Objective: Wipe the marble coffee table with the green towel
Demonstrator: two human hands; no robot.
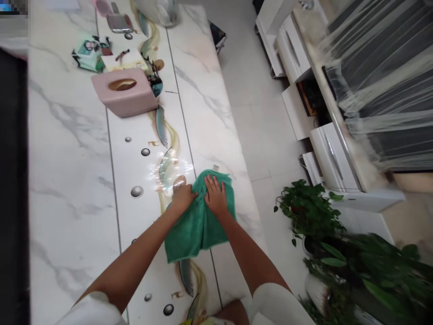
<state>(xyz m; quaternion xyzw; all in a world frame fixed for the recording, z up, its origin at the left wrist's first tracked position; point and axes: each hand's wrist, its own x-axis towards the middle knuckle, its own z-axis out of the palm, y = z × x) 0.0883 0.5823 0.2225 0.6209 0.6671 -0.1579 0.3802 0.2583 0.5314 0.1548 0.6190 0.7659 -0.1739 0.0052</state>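
From where I stand, the green cloth (184, 239) lies on the table (67, 189), close to its right-hand long edge and well apart from the pink tissue box (125, 97). The left hand (182, 197) is curled nearly closed and seems to pinch the cloth's gathered upper part, though its fingertips are hidden. The right hand (215, 196) lies open and flat on the cloth, fingers a little apart, gripping nothing. I'd judge the cloth light, limp and hard to damage; it probably slides easily over the glossy tabletop and bunches when pushed. The gathered fold gives a firm pinch; the loose lower corners look easiest to lift.
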